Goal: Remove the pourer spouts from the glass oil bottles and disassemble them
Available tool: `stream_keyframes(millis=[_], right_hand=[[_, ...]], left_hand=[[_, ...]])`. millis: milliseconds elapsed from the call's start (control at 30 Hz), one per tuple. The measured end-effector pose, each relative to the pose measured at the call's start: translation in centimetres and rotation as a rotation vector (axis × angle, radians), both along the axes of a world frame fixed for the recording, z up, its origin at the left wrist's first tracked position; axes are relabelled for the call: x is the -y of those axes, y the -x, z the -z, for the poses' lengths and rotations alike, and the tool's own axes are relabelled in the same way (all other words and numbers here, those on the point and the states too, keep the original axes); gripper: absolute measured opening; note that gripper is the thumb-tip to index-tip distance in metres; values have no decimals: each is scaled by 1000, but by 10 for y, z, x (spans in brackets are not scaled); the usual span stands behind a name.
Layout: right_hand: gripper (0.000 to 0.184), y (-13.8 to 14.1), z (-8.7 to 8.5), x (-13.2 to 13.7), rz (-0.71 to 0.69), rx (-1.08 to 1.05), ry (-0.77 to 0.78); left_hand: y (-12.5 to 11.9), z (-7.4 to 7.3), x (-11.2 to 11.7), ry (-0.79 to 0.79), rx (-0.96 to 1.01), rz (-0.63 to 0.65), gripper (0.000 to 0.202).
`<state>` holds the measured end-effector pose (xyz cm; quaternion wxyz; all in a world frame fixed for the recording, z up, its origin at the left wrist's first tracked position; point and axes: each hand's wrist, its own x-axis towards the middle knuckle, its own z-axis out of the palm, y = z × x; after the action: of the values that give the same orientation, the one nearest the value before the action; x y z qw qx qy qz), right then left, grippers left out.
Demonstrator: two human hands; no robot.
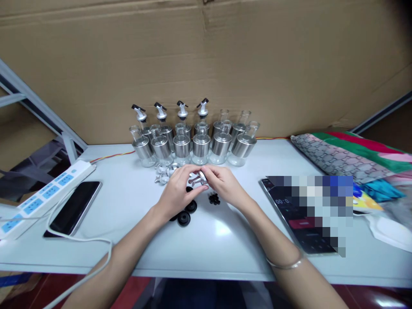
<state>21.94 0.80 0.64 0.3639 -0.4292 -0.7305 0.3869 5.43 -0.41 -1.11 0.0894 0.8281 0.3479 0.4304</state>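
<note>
At your left, the power strip [41, 199] and a dark phone [74, 208] lie near the side of the bench [128, 253], perhaps so that the middle stays free for your work. Further back, the glass bottles [143, 149] with metal sleeves stand upright in two rows before the cardboard [161, 64], probably there to be safe from your elbows. Four in the rear row carry pourers [140, 113]; the others have open necks.

Just beside your left hand [177, 191], loose silver pourer parts [162, 178] are grouped, it seems for short reach. This hand curves around a silver pourer top [202, 177], thumb and fingers apart; whether they press on it, I cannot tell. Below lie black round discs [184, 218], then small black pieces [214, 198], each kind in its own group, likely to avoid mixing.

The silver pourer top is above the bench, between both hands. Your right hand [225, 182] pinches its edge, I judge to keep it steady. Farther right, a large phone [291, 219] lies face up, its digits partly visible, and folded cloth [341, 154] rests behind.
</note>
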Motion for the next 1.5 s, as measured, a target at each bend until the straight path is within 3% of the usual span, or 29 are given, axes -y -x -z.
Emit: stream_keyframes(millis=[267,700,967,1267,1500], right_hand=[[50,-1,5,-1,-79,-35,72],[39,-1,4,-1,-73,-6,-11],[40,2,2,0,-24,-19,-104],[24,6,3,5,-12,4,-39],[35,11,8,6,81,74,-87]], left_hand=[[3,-8,-1,105,48,-25,24],[5,-4,-5,133,85,-50,29],[4,-11,-1,11,22,-76,24],[8,-3,-7,-208,-338,-168,31],[6,1,-8,-272,-310,-159,34]])
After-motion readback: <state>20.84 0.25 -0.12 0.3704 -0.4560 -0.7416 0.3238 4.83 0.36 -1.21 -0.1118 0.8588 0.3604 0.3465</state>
